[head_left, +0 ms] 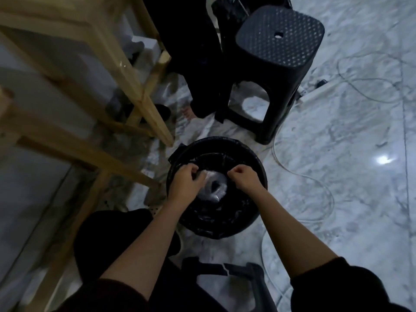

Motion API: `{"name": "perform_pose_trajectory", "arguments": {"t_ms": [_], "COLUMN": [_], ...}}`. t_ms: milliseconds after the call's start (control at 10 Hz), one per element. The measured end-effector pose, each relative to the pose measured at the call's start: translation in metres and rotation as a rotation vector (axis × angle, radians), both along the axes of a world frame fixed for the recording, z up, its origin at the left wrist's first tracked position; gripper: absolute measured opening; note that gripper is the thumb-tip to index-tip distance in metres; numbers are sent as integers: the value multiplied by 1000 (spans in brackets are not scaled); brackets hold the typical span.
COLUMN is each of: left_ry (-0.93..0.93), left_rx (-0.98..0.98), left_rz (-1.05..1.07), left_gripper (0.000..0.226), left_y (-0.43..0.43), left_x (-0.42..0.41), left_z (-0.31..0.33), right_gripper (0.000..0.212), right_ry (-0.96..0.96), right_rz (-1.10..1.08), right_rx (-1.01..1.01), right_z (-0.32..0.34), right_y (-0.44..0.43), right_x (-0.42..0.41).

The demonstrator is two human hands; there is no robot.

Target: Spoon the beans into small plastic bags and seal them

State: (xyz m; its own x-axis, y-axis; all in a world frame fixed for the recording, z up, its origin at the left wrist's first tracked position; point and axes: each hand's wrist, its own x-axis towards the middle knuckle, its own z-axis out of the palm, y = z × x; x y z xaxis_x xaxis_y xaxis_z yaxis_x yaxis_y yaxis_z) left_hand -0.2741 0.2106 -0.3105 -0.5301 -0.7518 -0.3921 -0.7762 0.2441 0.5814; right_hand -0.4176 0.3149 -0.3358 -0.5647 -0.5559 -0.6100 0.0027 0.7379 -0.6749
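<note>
Hands (183, 183) (244, 179) pinch crinkly clear bag (215, 188) — round bin (252, 157).

Pale grey marble-patterned floor (337, 143), light wooden frame legs (137, 91) at left, black perforated plastic stool (276, 52) far centre, white cable (315, 179) trailing right, lamp glare (383, 159) on tiles.

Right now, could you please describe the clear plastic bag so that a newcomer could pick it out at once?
On the marble floor, near the black perforated stool, stands a round black bin. Inside it, between the left hand and right hand, lies the clear plastic bag: the only pale, shiny, crinkled thing against the bin's black liner.
</note>
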Motion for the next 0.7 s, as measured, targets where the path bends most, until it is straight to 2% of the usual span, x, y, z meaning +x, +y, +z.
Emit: {"name": "perform_pose_trajectory", "arguments": {"t_ms": [200,400,700], "left_ry": [-10,-8,-143], "left_rx": [-28,-60,-60], "left_rz": [-70,-136,-229], "left_gripper": [37,36,33], "left_y": [-8,-13,-7], "left_x": [1,8,43], "left_z": [-2,4,31], "right_gripper": [19,20,24], "right_ry": [-40,51,136], "right_rz": [158,184,345], "right_rx": [53,75,163], "right_z": [9,25,34], "right_y": [-6,-5,21], "right_x": [1,5,30]}}
